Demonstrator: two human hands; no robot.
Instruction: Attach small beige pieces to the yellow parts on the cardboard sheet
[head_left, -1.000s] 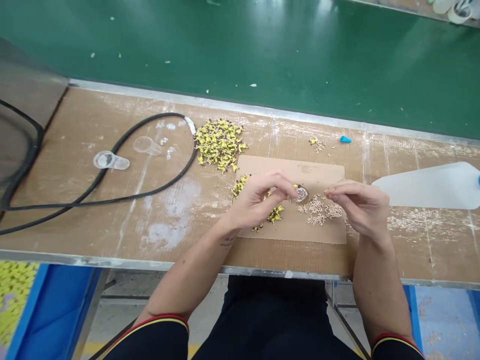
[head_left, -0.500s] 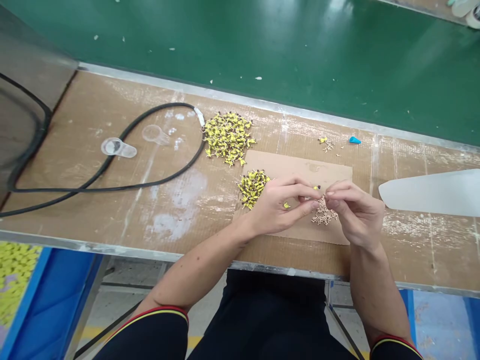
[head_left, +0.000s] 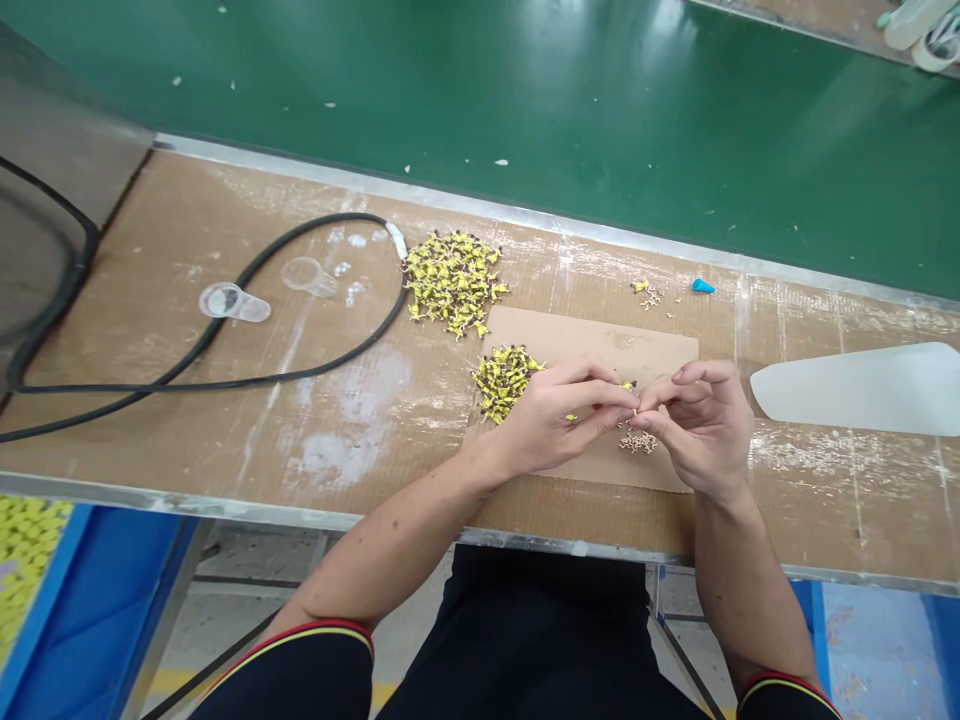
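Note:
My left hand [head_left: 559,415] is closed in a pinch, thumb against fingertips, above a cardboard sheet [head_left: 592,330]. From the other side my right hand [head_left: 705,420] pinches too, and the fingertips of both hands meet. A tiny pale bit shows where they meet; the fingers hide most of whatever they hold. Just beyond the fingertips is a small yellow figure [head_left: 628,385] with a dark end. Below them lies a little heap of beige branched pieces [head_left: 639,441]. A pile of yellow-and-dark figures [head_left: 504,382] lies left of my left hand.
A larger pile of yellow figures [head_left: 455,280] lies behind the sheet. A black cable [head_left: 292,374] loops at left around clear plastic scoops [head_left: 234,302]. Farther back right sits a blue cone-shaped piece [head_left: 703,286]. A white panel [head_left: 862,388] lies at right.
My right hand has shifted left and its fingertips now meet those of my left hand. Its upper fingers have lifted and spread a little. The view has shifted slightly.

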